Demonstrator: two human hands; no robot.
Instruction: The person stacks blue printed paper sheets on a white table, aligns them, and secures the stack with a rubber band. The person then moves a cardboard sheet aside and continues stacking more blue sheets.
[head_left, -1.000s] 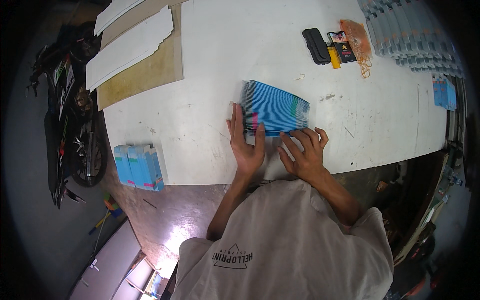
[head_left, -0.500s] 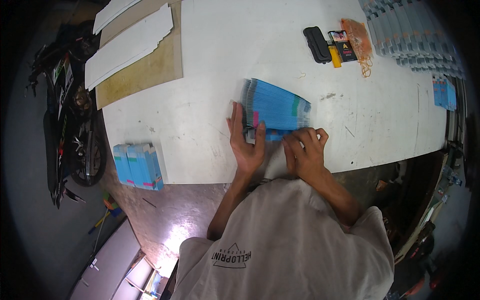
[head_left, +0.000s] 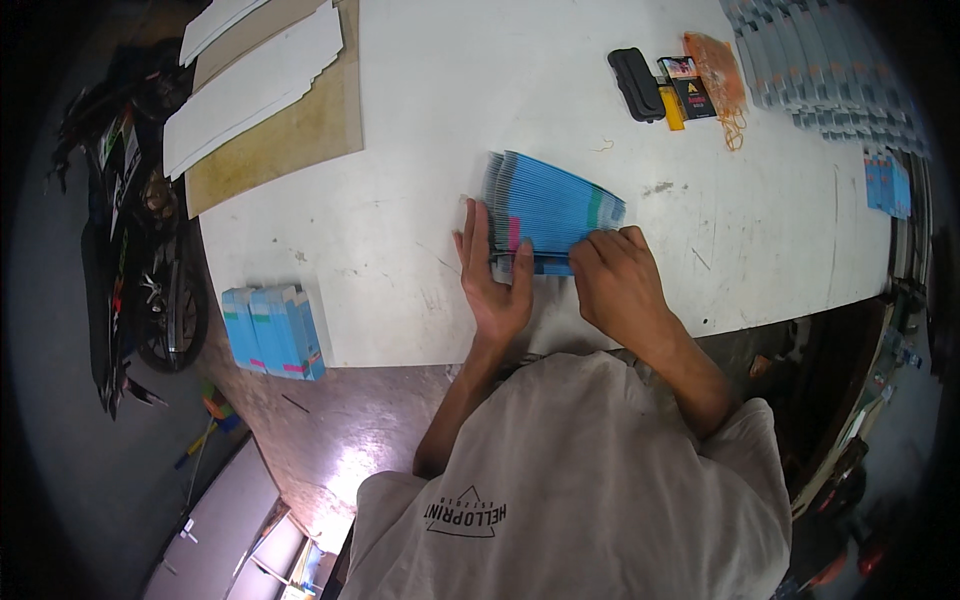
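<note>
A fanned row of flat blue cartons (head_left: 550, 205), with pink and green patches, lies on the white table in front of me. My left hand (head_left: 497, 290) braces its left end, with the fingers stretched along the outer side and the thumb at the near edge. At the near right corner, my right hand (head_left: 620, 280) is closed, its fingers curled and pressed on the cartons' near edge. Those fingertips are partly hidden under the hand. Between the hands, a lower blue strip shows along the front of the row.
Blue carton stacks (head_left: 272, 333) stand at the table's left front edge. White sheets (head_left: 255, 90) lie on a brown board at the far left. A black case (head_left: 636, 85), yellow lighter (head_left: 671, 108) and orange bag (head_left: 715, 75) sit far right, near rows of grey-blue cartons (head_left: 830, 70). A motorcycle (head_left: 150, 220) stands left.
My right hand has moved slightly up and its fingers have curled in over the cartons' near right corner. The left hand stays against the left end.
</note>
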